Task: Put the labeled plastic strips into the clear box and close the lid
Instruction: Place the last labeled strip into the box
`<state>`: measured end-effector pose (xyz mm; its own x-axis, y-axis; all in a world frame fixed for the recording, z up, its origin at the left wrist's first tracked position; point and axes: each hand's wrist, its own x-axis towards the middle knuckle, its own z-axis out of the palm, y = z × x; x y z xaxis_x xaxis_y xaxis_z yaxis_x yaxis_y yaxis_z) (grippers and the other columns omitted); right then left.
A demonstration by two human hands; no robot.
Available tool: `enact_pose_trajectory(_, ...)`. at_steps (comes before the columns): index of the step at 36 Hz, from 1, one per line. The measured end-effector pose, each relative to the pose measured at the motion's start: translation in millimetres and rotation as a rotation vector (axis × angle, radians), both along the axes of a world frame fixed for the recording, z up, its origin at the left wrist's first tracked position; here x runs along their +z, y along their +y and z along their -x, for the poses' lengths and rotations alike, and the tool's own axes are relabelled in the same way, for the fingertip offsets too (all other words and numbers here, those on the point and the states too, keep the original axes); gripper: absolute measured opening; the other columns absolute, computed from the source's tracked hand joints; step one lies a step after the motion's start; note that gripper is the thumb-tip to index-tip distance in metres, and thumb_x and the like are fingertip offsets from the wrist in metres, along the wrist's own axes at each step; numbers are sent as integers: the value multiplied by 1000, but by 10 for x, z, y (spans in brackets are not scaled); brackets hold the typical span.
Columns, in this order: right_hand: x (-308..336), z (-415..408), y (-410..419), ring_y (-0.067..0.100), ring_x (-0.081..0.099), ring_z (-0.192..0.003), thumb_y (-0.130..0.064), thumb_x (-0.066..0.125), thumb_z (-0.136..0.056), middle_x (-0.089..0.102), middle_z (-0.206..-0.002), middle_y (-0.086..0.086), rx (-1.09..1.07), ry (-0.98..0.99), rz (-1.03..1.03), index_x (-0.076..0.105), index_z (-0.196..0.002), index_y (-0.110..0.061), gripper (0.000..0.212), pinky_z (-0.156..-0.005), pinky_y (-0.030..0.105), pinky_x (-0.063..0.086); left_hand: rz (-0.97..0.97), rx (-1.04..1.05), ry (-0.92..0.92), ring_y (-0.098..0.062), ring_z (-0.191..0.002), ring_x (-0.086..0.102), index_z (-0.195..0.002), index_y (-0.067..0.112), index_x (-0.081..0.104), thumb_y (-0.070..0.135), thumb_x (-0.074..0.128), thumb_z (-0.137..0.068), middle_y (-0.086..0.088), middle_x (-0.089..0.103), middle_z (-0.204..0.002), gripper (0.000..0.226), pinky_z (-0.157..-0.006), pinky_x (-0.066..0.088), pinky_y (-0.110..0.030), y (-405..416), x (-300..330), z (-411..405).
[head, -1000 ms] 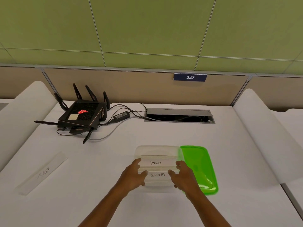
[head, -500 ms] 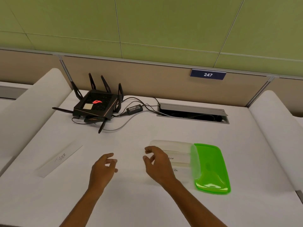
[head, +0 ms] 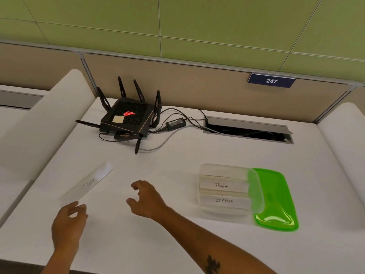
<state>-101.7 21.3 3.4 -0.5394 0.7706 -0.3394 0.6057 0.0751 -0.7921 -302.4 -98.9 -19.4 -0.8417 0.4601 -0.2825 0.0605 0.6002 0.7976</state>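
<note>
The clear box (head: 254, 194) stands open on the white table, right of centre. Inside it lie strips marked PENGUIN (head: 222, 185) and ZEBRA (head: 224, 201). Its green lid (head: 276, 200) lies flat against the box's right side. A strip marked TIGER (head: 87, 182) lies loose at the left, slanted. My left hand (head: 68, 224) hovers just below that strip's near end, fingers apart, holding nothing. My right hand (head: 147, 199) is in the middle of the table, fingers curled apart, empty, well left of the box.
A black router (head: 127, 117) with antennas and cables sits at the back left. A power brick (head: 175, 122) and an open cable slot (head: 248, 130) lie along the rear. White curved dividers (head: 39, 123) flank the desk on both sides.
Both hands have left the box and moved left toward the TIGER strip. The view has swung left, so the box now appears at the right.
</note>
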Motion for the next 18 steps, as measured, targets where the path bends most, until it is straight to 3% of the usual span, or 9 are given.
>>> enact_pose_trajectory(5, -105, 321, 167, 23, 56, -130, -36, 72, -89, 52, -146, 1, -37, -6, 65, 46, -146, -18, 66, -107, 41, 50, 50, 74, -35, -39, -116, 67, -135, 24, 50, 24, 72, -94, -5, 60, -139, 47, -100, 53, -59, -90, -169, 400)
enact_pose_trajectory(11, -208, 658, 378, 25, 51, -137, -35, 76, -87, 46, -153, 3, -82, 3, 130, 40, -152, -17, 76, -112, 43, 46, 74, 92, -124, -43, -125, 62, -150, 28, 33, 17, 77, -90, -8, 44, -155, 75, -104, 50, -60, -77, -294, 671)
enact_pose_trajectory(15, -236, 854, 506, 23, 35, -148, -34, 76, -87, 36, -161, 3, -62, 3, 154, 31, -157, -18, 85, -115, 38, 38, 60, 57, -162, -43, -127, 61, -157, 20, 31, 14, 73, -93, -8, 41, -160, 77, -109, 47, -57, -40, -305, 722)
enact_pose_trajectory(18, -240, 1000, 577, 24, 26, -152, -31, 76, -88, 31, -163, 4, -38, 6, 177, 26, -159, -19, 88, -117, 39, 35, 70, 23, -157, -45, -121, 62, -152, 12, 40, 8, 70, -93, -13, 49, -152, 66, -104, 48, -53, -11, -295, 730)
